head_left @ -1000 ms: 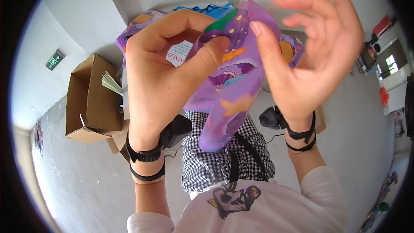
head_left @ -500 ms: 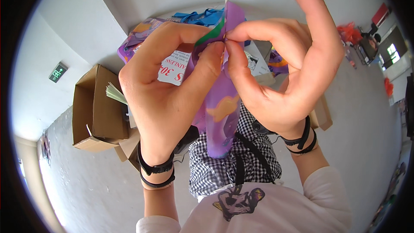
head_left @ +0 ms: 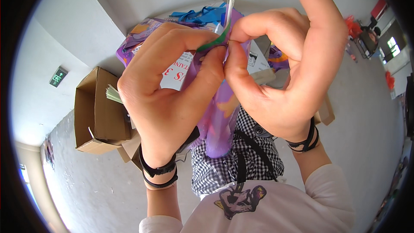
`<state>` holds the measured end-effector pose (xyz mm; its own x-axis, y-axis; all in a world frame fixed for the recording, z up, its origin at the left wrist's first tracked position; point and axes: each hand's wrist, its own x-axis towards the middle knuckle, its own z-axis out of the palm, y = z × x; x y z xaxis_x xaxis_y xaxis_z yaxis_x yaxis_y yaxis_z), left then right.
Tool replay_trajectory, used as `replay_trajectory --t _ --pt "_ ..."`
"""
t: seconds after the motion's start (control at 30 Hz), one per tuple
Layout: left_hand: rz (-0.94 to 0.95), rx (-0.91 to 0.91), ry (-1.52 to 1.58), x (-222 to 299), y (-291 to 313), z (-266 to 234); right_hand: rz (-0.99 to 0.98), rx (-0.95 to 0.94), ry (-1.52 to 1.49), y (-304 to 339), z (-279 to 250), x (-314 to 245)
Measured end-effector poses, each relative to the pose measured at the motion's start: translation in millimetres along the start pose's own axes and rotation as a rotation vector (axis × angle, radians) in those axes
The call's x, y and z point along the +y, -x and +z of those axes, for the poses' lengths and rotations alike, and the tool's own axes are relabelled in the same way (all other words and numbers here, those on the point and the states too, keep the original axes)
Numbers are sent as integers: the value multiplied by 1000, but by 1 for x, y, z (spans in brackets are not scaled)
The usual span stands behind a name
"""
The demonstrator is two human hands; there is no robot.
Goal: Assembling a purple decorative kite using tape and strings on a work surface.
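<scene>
A purple, partly see-through plastic bag (head_left: 219, 140) with orange and green print hangs in front of me, its lower end over my checked lap. My left hand (head_left: 161, 77) pinches its upper edge between thumb and index finger. Right beside that pinch, my right hand (head_left: 297, 64) grips the same edge between thumb and forefinger, with another finger raised. The bag's top edge stands up above both pinches and looks slightly parted into two layers. My fingers hide the exact spot being held.
Behind my hands lie a white printed box (head_left: 174, 75), purple printed packages (head_left: 133, 45) and blue straps (head_left: 200, 15). An open cardboard box (head_left: 103, 116) stands at the left, with pale papers (head_left: 113, 93) by its edge. Red plastic bags (head_left: 353, 28) are far right.
The bag's top edge has tilted right, and its two layers show more apart. Both hands keep their pinch and have shifted only slightly.
</scene>
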<state>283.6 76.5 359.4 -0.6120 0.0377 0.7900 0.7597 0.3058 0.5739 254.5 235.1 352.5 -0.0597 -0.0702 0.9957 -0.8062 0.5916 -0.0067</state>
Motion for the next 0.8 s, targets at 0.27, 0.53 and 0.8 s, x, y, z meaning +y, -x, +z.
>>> replay_trajectory --t 0.27,0.53,0.8 --pt "-123 -50 97 -4 2 -8 2 -5 0 0 -2 -3" --pt "-119 -59 73 -4 2 -7 7 -13 8 1 -4 -4" --pt "-59 -45 71 -3 1 -3 11 -14 11 2 -6 -5"
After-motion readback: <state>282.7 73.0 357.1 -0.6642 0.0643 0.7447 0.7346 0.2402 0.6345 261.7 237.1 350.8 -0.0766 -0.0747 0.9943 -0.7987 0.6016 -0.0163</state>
